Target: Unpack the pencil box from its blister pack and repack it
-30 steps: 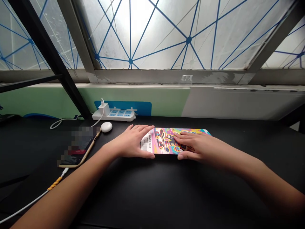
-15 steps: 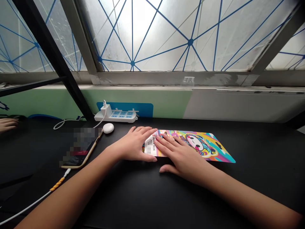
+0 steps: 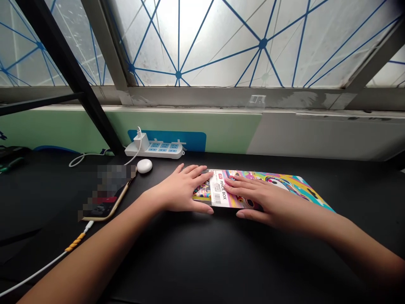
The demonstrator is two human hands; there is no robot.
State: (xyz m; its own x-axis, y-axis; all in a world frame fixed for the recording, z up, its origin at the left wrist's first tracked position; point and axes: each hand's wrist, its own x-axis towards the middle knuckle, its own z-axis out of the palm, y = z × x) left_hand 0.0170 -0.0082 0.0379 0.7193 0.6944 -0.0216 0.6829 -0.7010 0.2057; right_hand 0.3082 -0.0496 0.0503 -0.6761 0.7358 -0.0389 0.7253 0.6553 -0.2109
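A flat, brightly printed pencil box (image 3: 284,185) with a white barcode label lies on the black desk (image 3: 202,261). My left hand (image 3: 179,192) cups the box's left end, fingers over the top and thumb along the near edge. My right hand (image 3: 268,200) lies flat on the lid just right of the label, fingers stretched out toward the left, thumb against the near side. A slice of inner tray shows at the left end beside the label.
A phone (image 3: 106,196) on a white cable lies left of my hands. A small white case (image 3: 144,165) and a white power strip (image 3: 155,148) sit behind it, by the green wall panel. A dark slanted frame post rises at the left.
The box has shifted right and now sticks out further right of my right hand. My right hand slid from the label back onto the lid. An inner part shows at the left end.
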